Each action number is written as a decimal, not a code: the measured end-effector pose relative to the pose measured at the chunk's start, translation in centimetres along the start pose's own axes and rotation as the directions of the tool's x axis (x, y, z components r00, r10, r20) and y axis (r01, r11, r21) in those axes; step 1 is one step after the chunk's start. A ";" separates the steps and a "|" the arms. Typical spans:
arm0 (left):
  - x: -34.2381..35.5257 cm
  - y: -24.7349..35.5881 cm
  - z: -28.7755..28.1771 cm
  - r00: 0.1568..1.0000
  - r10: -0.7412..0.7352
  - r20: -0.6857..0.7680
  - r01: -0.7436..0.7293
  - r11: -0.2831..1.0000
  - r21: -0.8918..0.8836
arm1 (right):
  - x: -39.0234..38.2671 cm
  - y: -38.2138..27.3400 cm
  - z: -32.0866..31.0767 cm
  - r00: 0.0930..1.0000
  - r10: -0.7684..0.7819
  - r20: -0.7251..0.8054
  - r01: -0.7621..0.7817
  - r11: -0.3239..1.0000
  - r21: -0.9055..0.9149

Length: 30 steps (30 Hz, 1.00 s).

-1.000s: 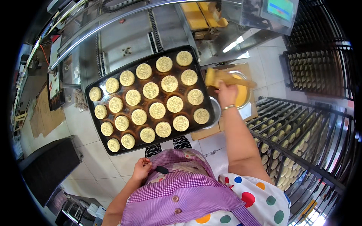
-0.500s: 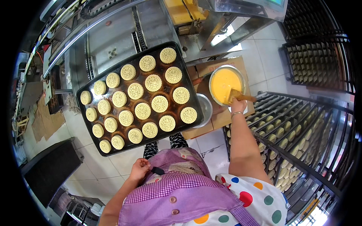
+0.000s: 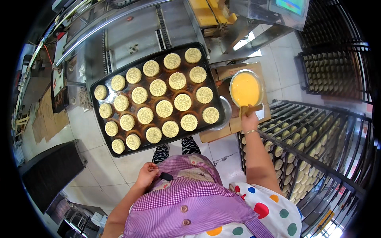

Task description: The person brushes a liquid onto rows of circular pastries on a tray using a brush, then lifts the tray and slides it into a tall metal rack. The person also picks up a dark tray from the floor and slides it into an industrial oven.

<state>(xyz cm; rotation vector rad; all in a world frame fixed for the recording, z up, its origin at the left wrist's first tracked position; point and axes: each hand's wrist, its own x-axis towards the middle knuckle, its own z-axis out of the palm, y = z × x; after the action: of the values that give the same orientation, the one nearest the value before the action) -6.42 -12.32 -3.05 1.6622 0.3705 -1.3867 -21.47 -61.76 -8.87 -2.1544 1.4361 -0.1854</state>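
My right hand (image 3: 249,120) is closed round a wooden pastry brush (image 3: 254,108) at the near rim of a metal bowl (image 3: 261,85). Yellow-orange liquid, like beaten egg, (image 3: 245,88) fills much of the bowl. The brush's bristles are hard to make out. By my waist, my left hand (image 3: 148,173) has its fingers curled together, and whatever they may hold is hidden. A black tab (image 3: 166,176) lies on the apron beside them. In front of me, a dark baking tray (image 3: 158,146) carries rows of round, pale yellow pastries (image 3: 164,108) with stamped tops.
The tray sits at the near end of a metal conveyor machine (image 3: 135,31). Another metal bowl (image 3: 225,113) is partly hidden by its right edge. Cardboard (image 3: 214,135) lies under the bowls. A black rack (image 3: 301,154) loaded with pastries stands close to my right arm.
My right hand has drawn the brush from within the liquid back to the bowl's near rim. The whole view has shifted a little; my left hand stays by my waist.
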 end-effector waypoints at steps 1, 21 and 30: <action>-0.3 0.0 -0.5 1.000 0.005 -0.002 -0.005 1.000 -0.017 | -0.4 1.5 -0.1 0.999 -0.041 0.002 0.041 0.999 0.019; -4.7 -6.0 -12.8 0.987 0.098 -0.131 -0.118 0.980 -0.159 | -12.2 -24.5 13.6 0.978 -0.194 0.081 0.129 0.857 0.499; -5.6 -7.5 -15.6 0.985 0.089 -0.148 -0.117 0.974 -0.194 | -17.6 -30.3 16.2 0.938 -0.334 0.095 0.269 0.871 0.412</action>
<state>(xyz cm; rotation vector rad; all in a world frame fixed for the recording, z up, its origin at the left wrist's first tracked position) -3.90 5.62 -2.09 1.5896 0.4814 -1.1219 2.20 -31.62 -4.13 -1.9887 0.8706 -0.3697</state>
